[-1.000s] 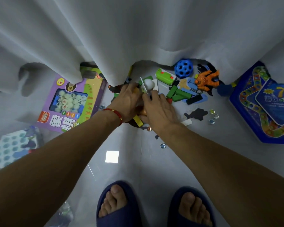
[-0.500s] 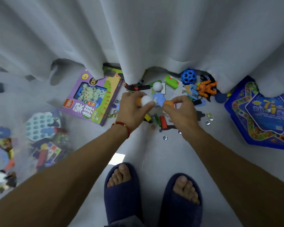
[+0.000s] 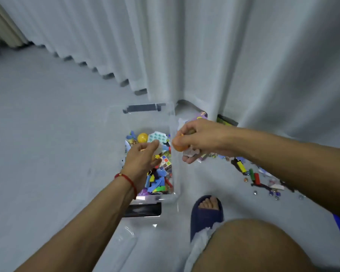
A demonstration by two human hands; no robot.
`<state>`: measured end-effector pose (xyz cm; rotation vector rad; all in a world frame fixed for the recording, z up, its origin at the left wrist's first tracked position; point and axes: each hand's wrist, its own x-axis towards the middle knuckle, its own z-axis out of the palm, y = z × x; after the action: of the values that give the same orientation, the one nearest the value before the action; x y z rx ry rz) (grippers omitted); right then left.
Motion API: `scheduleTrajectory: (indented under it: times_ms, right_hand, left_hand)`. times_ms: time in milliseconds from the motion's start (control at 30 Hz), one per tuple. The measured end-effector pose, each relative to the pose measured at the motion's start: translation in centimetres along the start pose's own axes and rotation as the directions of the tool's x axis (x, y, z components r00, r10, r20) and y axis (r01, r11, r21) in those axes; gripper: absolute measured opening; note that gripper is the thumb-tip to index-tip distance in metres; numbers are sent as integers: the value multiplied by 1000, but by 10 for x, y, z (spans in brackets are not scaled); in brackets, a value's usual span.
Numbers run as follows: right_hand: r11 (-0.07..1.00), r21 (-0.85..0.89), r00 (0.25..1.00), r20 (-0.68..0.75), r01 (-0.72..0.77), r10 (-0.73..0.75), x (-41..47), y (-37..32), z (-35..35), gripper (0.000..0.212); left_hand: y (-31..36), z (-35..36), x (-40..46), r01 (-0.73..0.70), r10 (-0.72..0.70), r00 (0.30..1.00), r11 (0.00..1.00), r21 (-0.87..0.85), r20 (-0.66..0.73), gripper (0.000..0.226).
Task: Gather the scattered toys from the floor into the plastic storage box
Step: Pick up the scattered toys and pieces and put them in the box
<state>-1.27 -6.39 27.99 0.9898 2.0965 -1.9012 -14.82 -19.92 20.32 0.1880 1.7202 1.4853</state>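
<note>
A: Where the curtain [image 3: 204, 55] meets the floor [image 3: 37, 124], what lies around the box [image 3: 174, 138]?

B: Pale grey, glossy floor all round it. White pleated curtain hangs behind the box and runs off to its far left, hem just touching the floor. The box is clear plastic, with a dark latch [image 3: 144, 107] on its far end and another [image 3: 142, 210] on its near end.

A: And inside the box?

B: A heap of toys [image 3: 159, 179]: a yellow ball [image 3: 142, 137], a pale teal tray with round holes [image 3: 158, 136], coloured bits nearer the near end. The far part of the box shows bare bottom.

A: The hands?

B: Left hand [image 3: 142, 163] is over the box, fingers curled round something white; I cannot tell what it is. A red cord [image 3: 126, 178] circles that wrist. Right hand [image 3: 200, 140] hovers at the box's right wall, fingers clenched on an orange ball [image 3: 178, 146] and some pale pieces I cannot make out.

A: Anything right of the box?

B: Loose toys on the floor: a yellow block [image 3: 241, 167], a green one [image 3: 251, 173], a red one [image 3: 256, 178], glass beads [image 3: 277, 197] scattered past them. A purple carton [image 3: 201, 115] pokes out by the curtain hem, mostly hidden behind the right hand. A blue slipper [image 3: 206, 214] stands near the box's near right corner, a bare knee [image 3: 253, 248] closer still to the camera
</note>
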Motion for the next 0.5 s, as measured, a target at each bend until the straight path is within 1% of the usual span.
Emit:
scheduleTrajectory:
  times_ms: [33,100,133,200,233,300,367,433,500]
  right_hand:
    - [1000,11,999,-26,-25,26,6,-9,11,21]
    - [998,17,991,-120,-52,54,19,-20,26,33]
    - [999,11,984,-173,-50,51,21,-23,29,34]
    - [999,25,972,-231,-45,49,17,-28,27,28]
    - [999,-2,972,-232,-45,43,10,-29,23,25]
    - [991,-112,977,-210,-73,48,-8,-25,9,21]
    - [973,-189,973,-215,-131,89,-28,-16,-11,21]
    - [957,-211,955,-263,-200,141,-50,3,-35,24]
    - [945,-195,924,-332,-261,187,-72,30,-58,25]
  left_hand:
    - [2,-13,1,25,-25,1000,1000,-9,-5,38]
    - [7,-32,0,71,-72,997,997,-37,-7,28]
    - [10,-39,-1,89,-90,996,995,-54,-23,24]
    - [14,-48,-6,100,-103,993,993,-65,-54,24]
    - [14,-50,-9,79,-81,996,996,-52,-46,28]
    - [15,-48,-18,22,-22,1000,999,-23,-7,32]
    - [15,-39,-26,-10,10,999,1000,4,41,24]
    - [13,-22,-31,-28,23,993,998,49,116,21]
    - [6,3,-32,-47,25,980,993,104,198,22]
